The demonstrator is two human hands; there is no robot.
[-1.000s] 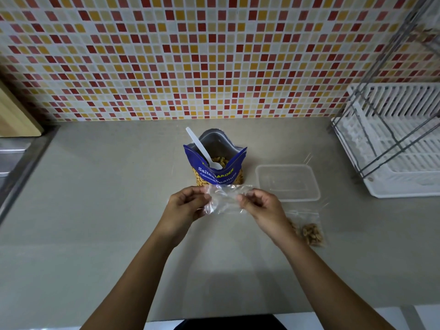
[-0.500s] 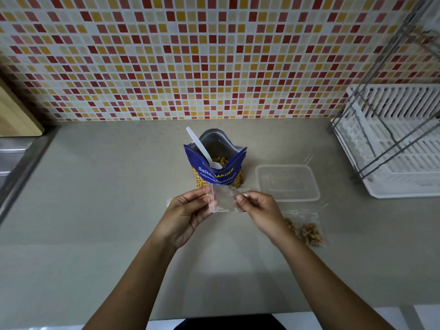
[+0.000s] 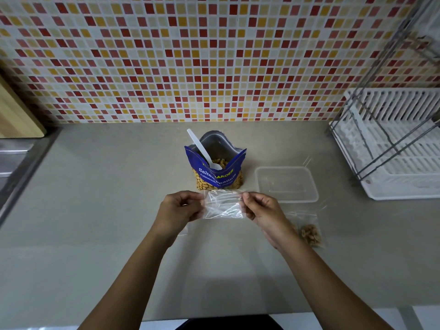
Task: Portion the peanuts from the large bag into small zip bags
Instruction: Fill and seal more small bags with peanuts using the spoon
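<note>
An empty small zip bag [image 3: 223, 204] is stretched between both hands just above the desk [image 3: 95, 186], near the middle of the scene. The left hand [image 3: 181, 208] pinches the bag's left edge with curled fingers and thumb, and the right hand [image 3: 262, 210] pinches its right edge the same way, so neither hand is free. The bag's long axis runs left to right, and its film is flat and crinkled with nothing inside. I cannot tell from here whether its zip is parted. Just beyond it, on the far side, stands the large peanut bag [image 3: 215, 170], upright with its mouth open and peanuts showing inside. A white spoon [image 3: 202, 148] sits with its bowl in the nuts and its handle leaning up toward the far left. That is the relation the coming move seems to depend on: the source lies straight ahead of the held bag, about midway between the hands, while the spoon handle tips to the left hand's side. One hand would have to let go to scoop. To the right, a filled zip bag [image 3: 309, 232] lies flat on the desk close by the right wrist. A clear plastic container [image 3: 285, 184] rests just beyond that filled bag.
</note>
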